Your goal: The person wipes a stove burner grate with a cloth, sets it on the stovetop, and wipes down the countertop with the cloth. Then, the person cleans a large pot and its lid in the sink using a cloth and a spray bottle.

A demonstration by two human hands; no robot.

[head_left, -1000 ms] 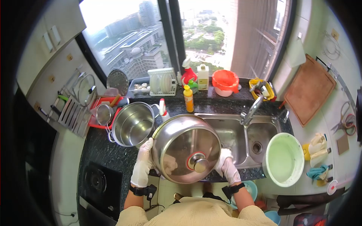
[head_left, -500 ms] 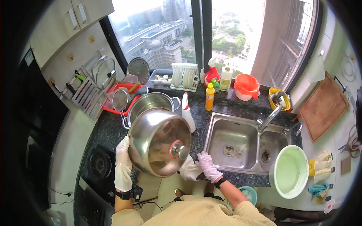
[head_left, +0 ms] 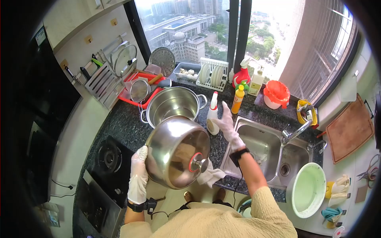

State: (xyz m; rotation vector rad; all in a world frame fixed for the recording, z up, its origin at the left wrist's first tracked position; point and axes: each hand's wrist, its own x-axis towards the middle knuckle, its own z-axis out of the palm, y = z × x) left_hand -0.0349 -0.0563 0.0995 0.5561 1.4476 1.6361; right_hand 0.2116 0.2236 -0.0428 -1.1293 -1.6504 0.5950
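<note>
A steel pot lid (head_left: 172, 148) with a knob and red ring is tilted above the counter's front edge. My gloved left hand (head_left: 138, 170) grips its left rim. My gloved right hand (head_left: 228, 125) has its fingers apart, just right of a white spray bottle (head_left: 213, 117) with a red-marked nozzle; whether they touch is unclear. Behind the lid stands an open steel pot (head_left: 174, 102) with two handles. A white cloth (head_left: 211, 175) lies at the counter edge, right of the lid.
The double sink (head_left: 258, 148) and faucet (head_left: 295, 133) are on the right, with a green basin (head_left: 307, 190) beside them. Behind are a yellow bottle (head_left: 238, 99), dish rack (head_left: 212, 75) and red basin (head_left: 276, 93). A stove (head_left: 109, 158) is left; a red tray (head_left: 129, 97) is back left.
My right hand has left the lid and the white cloth and moved up to the spray bottle. The lid, still in my left hand, has shifted left off the sink side. The view has turned.
</note>
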